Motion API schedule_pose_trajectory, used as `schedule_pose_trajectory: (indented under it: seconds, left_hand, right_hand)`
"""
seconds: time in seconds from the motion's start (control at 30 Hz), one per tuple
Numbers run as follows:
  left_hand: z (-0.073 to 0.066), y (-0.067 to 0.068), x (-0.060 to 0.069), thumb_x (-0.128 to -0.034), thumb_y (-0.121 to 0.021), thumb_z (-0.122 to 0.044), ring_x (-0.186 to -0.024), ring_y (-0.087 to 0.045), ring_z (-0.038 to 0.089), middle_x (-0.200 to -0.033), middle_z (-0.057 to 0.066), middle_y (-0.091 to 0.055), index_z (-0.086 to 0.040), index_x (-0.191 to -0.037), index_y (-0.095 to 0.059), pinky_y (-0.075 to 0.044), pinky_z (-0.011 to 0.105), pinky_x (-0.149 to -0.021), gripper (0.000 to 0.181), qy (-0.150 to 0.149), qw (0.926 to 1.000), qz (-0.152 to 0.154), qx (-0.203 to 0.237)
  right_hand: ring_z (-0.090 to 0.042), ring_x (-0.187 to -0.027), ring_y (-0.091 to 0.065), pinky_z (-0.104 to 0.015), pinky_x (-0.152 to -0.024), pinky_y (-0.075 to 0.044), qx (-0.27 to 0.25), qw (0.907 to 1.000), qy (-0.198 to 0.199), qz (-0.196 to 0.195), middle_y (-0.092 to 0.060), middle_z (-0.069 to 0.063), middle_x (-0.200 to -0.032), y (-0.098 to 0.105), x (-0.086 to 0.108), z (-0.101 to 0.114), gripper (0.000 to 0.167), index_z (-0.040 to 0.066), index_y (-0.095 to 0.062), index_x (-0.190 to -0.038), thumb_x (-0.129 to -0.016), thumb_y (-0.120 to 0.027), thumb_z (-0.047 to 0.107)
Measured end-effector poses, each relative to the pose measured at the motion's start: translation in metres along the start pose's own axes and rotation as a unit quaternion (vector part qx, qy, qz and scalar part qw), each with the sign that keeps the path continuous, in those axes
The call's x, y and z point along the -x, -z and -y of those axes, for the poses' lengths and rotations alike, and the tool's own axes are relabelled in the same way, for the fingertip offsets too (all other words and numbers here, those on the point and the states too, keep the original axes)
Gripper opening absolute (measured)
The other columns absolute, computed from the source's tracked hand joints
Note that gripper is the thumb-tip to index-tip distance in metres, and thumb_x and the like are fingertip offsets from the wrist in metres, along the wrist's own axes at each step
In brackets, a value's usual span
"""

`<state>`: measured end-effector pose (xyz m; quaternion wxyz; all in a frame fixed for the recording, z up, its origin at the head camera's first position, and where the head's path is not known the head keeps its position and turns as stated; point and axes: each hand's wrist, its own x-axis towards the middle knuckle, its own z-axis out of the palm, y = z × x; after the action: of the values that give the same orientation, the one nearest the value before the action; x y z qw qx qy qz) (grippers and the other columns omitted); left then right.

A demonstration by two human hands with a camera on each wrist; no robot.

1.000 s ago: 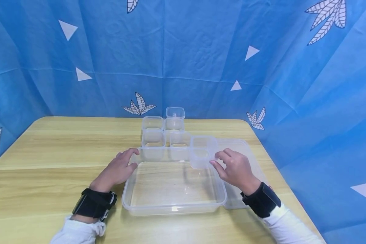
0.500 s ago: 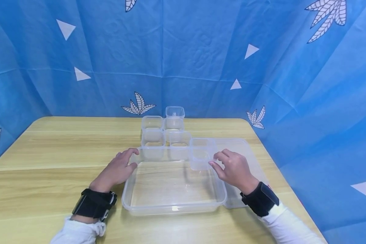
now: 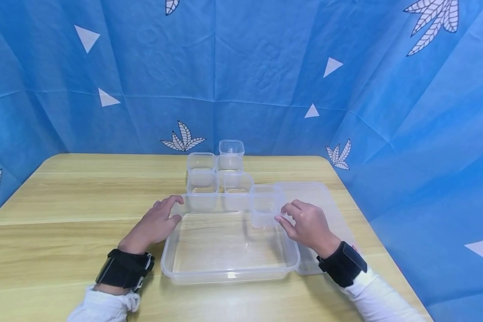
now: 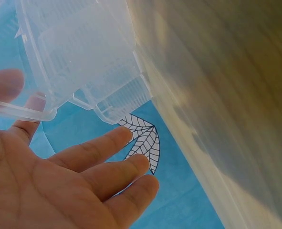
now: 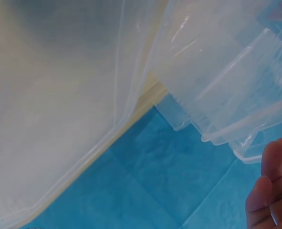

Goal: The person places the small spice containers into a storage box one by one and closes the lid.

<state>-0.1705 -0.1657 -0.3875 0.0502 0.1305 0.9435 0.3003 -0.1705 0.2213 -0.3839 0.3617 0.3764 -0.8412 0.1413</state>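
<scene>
A large clear rectangular container (image 3: 229, 276) lies open-topped on the table. My left hand (image 3: 154, 223) holds its rim near the back left corner; in the left wrist view the left hand (image 4: 69, 181) has thumb and index finger at the rim, other fingers extended. At the container's back right corner, my right hand (image 3: 307, 224) pinches a small clear container (image 3: 262, 219) by its right side. Only fingertips of the right hand (image 5: 274, 191) show in the right wrist view. Whether the small container touches the large one's floor I cannot tell.
Behind the large container stand several small clear containers (image 3: 201, 179) in two columns. A flat clear lid (image 3: 322, 197) lies on the table (image 3: 84, 188) at the right, partly beneath my right hand. A blue curtain (image 3: 257, 67) hangs along the back and right.
The small container in my right hand has come slightly nearer and lower, along with the hand. My left hand and the large container have stayed put.
</scene>
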Motion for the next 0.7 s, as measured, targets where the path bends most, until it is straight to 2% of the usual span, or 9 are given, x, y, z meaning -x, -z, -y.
schedule_pose_trajectory:
  seconds: [0.57, 0.7]
  left_hand:
    - [-0.0012, 0.0, 0.0005, -0.0964, -0.044, -0.015, -0.12, -0.039, 0.042, -0.142, 0.023, -0.041, -0.007, -0.13, -0.042, -0.034, 0.06, -0.096, 0.035, 0.003, 1.0, -0.001, 0.001]
    - [-0.001, 0.0, 0.0005, -0.0964, -0.044, -0.015, -0.125, -0.036, 0.045, -0.143, 0.024, -0.04, -0.008, -0.13, -0.042, -0.031, 0.062, -0.1, 0.034, 0.003, 1.0, -0.001, 0.004]
  right_hand:
    - [-0.015, -0.051, -0.056, -0.03, -0.046, -0.048, -0.003, 0.9998, 0.002, 0.019, -0.06, -0.003, -0.066, -0.0037, 0.0038, 0.0003, 0.052, 0.007, -0.065, -0.076, -0.1, -0.044, 0.048]
    - [-0.014, -0.051, -0.057, -0.029, -0.046, -0.048, -0.004, 0.9996, 0.004, 0.027, -0.06, -0.003, -0.066, -0.0028, 0.0038, 0.0004, 0.044, 0.006, -0.066, -0.076, -0.098, -0.055, 0.043]
